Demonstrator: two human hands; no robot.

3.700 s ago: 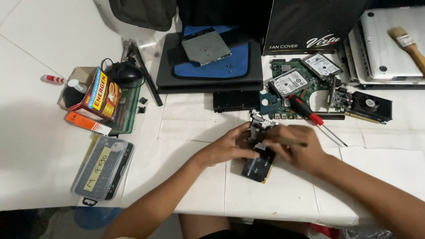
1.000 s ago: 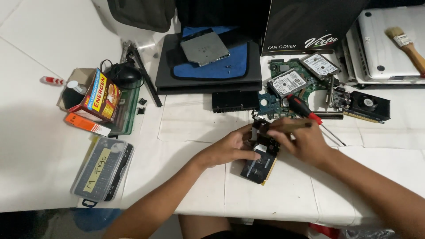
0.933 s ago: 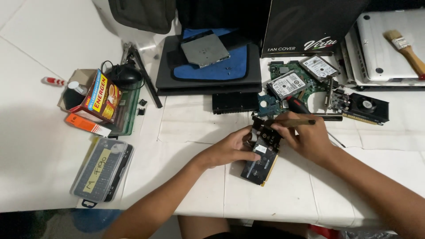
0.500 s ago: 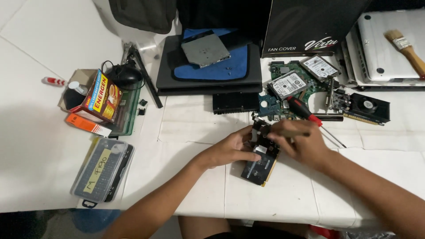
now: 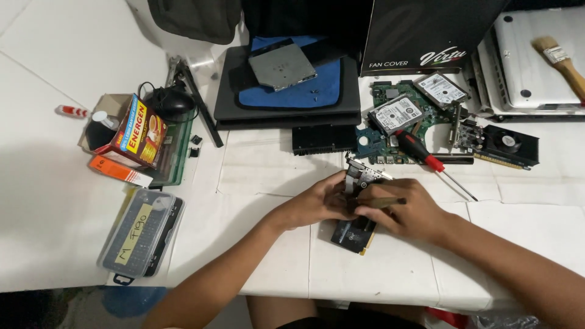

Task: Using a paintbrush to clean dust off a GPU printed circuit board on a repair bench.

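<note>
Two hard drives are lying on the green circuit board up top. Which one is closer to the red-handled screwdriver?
The lower-left hard drive: the red-handled screwdriver has its black grip right below it. The other drive lies farther up and right.

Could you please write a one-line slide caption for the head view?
Left hand steadies a small circuit card while right hand applies a tool.
</note>
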